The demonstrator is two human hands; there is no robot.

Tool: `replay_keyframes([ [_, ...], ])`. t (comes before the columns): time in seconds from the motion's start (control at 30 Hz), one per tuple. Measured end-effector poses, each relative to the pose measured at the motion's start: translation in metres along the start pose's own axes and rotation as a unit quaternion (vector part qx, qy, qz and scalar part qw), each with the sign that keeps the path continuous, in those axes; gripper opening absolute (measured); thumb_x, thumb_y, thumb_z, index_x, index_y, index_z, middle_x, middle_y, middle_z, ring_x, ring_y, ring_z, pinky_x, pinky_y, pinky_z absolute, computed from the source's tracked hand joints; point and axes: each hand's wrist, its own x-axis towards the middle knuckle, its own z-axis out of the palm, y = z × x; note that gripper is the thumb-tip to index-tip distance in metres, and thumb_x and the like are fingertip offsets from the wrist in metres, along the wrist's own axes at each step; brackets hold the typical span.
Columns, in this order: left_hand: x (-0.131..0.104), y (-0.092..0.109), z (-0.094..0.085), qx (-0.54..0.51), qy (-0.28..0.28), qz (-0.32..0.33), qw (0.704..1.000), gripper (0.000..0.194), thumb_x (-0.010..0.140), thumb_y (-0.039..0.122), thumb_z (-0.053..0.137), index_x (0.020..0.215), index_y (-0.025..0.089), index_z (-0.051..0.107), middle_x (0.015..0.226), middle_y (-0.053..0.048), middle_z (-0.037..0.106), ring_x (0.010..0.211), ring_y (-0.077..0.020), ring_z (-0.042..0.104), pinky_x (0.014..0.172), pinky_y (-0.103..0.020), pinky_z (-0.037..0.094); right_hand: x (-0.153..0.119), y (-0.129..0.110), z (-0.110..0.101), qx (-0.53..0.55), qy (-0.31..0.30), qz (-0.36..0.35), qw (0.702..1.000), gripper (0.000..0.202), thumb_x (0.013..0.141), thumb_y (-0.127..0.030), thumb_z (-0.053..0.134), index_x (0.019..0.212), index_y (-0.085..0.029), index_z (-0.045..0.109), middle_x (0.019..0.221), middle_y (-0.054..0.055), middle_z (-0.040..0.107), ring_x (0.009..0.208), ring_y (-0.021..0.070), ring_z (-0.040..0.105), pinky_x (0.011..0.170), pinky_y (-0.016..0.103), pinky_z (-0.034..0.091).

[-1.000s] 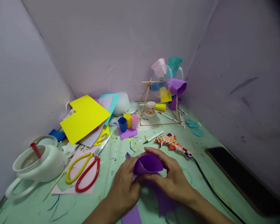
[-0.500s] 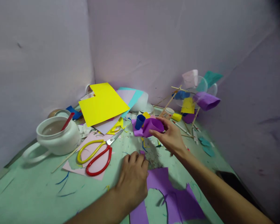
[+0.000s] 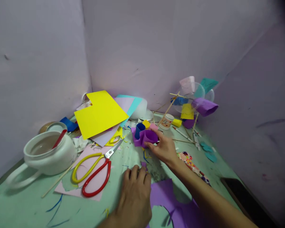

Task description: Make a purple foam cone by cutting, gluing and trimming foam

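My right hand (image 3: pixel 165 148) pinches the near side of a purple paper ring (image 3: pixel 150 136), which stands on a small purple piece beside a blue paper roll (image 3: pixel 139 130). Yellow and pink rolls are just behind them. My left hand (image 3: pixel 136 193) rests palm down on the green table, fingers bent forward and spread a little, near a small purple scrap (image 3: pixel 143 164). A cut purple sheet (image 3: pixel 162 191) lies between my two arms. To the left are scissors (image 3: pixel 108 155) with one yellow and one red handle.
A white mug (image 3: pixel 49 158) with a red stick stands at left. Behind the scissors lies a yellow sheet (image 3: pixel 101 114). At the back right is a stick frame with a wheel of paper cups (image 3: pixel 205 107). A dark phone-like object (image 3: pixel 244 199) lies at right.
The view has shifted. My right hand and the purple ring are lower, with the ring now standing upright beside the blue roll. A patterned strip has come into view by my right forearm.
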Motion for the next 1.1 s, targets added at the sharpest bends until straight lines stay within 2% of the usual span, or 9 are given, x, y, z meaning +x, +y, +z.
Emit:
replay_keyframes([
  [0.23,0.002,-0.006,0.012,0.016,0.030,0.021,0.999,0.044,0.078,0.016,0.045,0.120,0.014,0.056,0.131,-0.015,0.054,0.117,-0.0386,0.047,0.094,-0.063,0.036,0.001,-0.004,-0.003,0.015,-0.008,-0.004,1.000,0.049,0.068,-0.033,0.071,0.114,-0.021,0.064,0.099,0.009,0.074,0.088,0.0298,0.068,0.077,0.043,0.051],
  [0.37,-0.001,-0.015,0.017,-0.031,0.142,0.058,0.988,0.044,0.085,0.026,0.046,0.127,0.014,0.046,0.130,-0.017,0.054,0.117,-0.0361,0.049,0.093,-0.060,0.041,-0.005,-0.010,-0.019,0.064,-0.009,0.009,0.998,0.051,0.065,-0.030,0.073,0.115,-0.023,0.062,0.098,0.007,0.074,0.086,0.0283,0.068,0.078,0.044,0.052],
  [0.5,-0.004,-0.017,0.002,-0.203,0.243,-0.016,0.948,0.050,0.088,0.034,0.047,0.133,0.021,0.030,0.129,-0.014,0.052,0.114,-0.0268,0.053,0.091,-0.049,0.048,-0.039,-0.017,-0.046,0.163,-0.037,0.032,0.985,0.055,0.065,-0.029,0.075,0.116,-0.018,0.057,0.103,0.009,0.072,0.086,0.0238,0.069,0.076,0.037,0.055],
  [0.57,-0.004,-0.013,-0.010,-0.283,0.201,-0.031,0.937,0.061,0.083,0.038,0.054,0.135,0.024,0.026,0.135,-0.012,0.048,0.116,-0.0253,0.053,0.094,-0.046,0.047,-0.064,-0.021,-0.056,0.276,-0.087,0.075,0.954,0.053,0.064,-0.026,0.075,0.113,-0.018,0.057,0.102,0.009,0.071,0.086,0.0229,0.069,0.072,0.033,0.057],
  [0.67,-0.004,-0.005,-0.020,-0.340,0.073,-0.027,0.937,0.071,0.078,0.040,0.061,0.137,0.022,0.027,0.139,-0.011,0.045,0.122,-0.0257,0.049,0.102,-0.045,0.041,-0.095,-0.023,-0.062,0.388,-0.124,0.140,0.902,0.055,0.061,-0.022,0.075,0.112,-0.018,0.056,0.099,0.009,0.070,0.087,0.0241,0.068,0.072,0.036,0.056],
  [0.77,-0.007,0.000,-0.016,-0.338,-0.004,-0.026,0.941,0.061,0.082,0.043,0.057,0.134,0.021,0.035,0.136,-0.011,0.050,0.124,-0.0256,0.048,0.106,-0.044,0.038,-0.112,-0.018,-0.062,0.365,-0.112,0.136,0.914,0.067,0.058,-0.024,0.079,0.119,-0.017,0.054,0.104,0.011,0.068,0.089,0.0257,0.066,0.079,0.041,0.054],
  [0.87,-0.010,0.000,-0.007,-0.339,-0.033,0.005,0.940,0.057,0.085,0.042,0.053,0.135,0.023,0.035,0.139,-0.009,0.047,0.127,-0.0254,0.045,0.108,-0.045,0.035,-0.116,-0.005,-0.067,0.340,-0.032,0.044,0.939,0.063,0.065,-0.028,0.076,0.122,-0.020,0.053,0.119,0.013,0.061,0.098,0.0267,0.063,0.085,0.043,0.052],
  [0.97,-0.012,-0.005,-0.002,-0.348,-0.031,0.036,0.936,0.055,0.086,0.042,0.050,0.137,0.026,0.034,0.142,-0.007,0.045,0.129,-0.0257,0.043,0.108,-0.045,0.035,-0.113,0.007,-0.076,0.291,0.089,-0.092,0.948,0.025,0.079,-0.018,0.062,0.104,-0.023,0.064,0.111,0.009,0.063,0.100,0.0223,0.061,0.086,0.038,0.049],
  [1.1,-0.013,-0.008,0.000,-0.319,-0.018,0.021,0.947,0.055,0.084,0.047,0.052,0.134,0.030,0.039,0.140,-0.005,0.048,0.128,-0.0294,0.044,0.107,-0.049,0.035,-0.108,0.015,-0.084,0.214,0.091,-0.196,0.953,0.019,0.077,-0.009,0.057,0.084,-0.022,0.068,0.090,0.004,0.066,0.082,0.0174,0.061,0.084,0.038,0.047],
])
